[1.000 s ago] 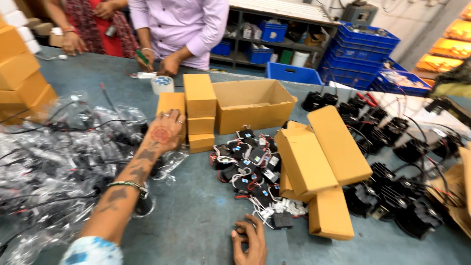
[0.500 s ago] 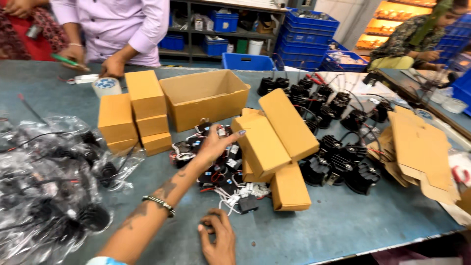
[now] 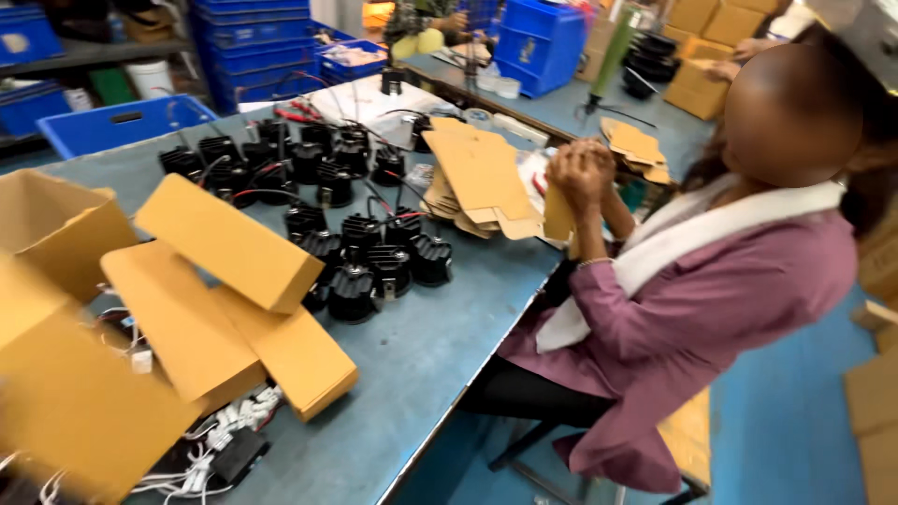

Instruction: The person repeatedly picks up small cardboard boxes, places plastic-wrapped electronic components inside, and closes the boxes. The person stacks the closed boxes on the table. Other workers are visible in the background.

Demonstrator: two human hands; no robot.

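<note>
- The blue-grey counter (image 3: 421, 355) carries everything and runs from the near left to the far right.
- A seated co-worker (image 3: 711, 299) in a purple top works at its right edge. The co-worker's hands (image 3: 582, 168) are pressed together around a piece of folded card.
- The large cardboard box (image 3: 84, 411) sits at the near left, blurred and closest to us, with its far corner over the counter. Our own hands are out of view, so we cannot tell whether our fingers are spread, closed or pinching it.
- Three long closed boxes (image 3: 229, 243) lie just beside it, leaning across one another. We judge that stack loose, so we should handle the big box without nudging it.
- Flat box blanks (image 3: 482, 173) are piled on the far right.
- Black finned lamp housings (image 3: 374, 266) cluster in the middle, trailing cables. We should give them room.
- White wires (image 3: 220, 440) lie at the near edge, partly under the boxes, where they could snag. We should lift the boxes rather than drag them.
</note>
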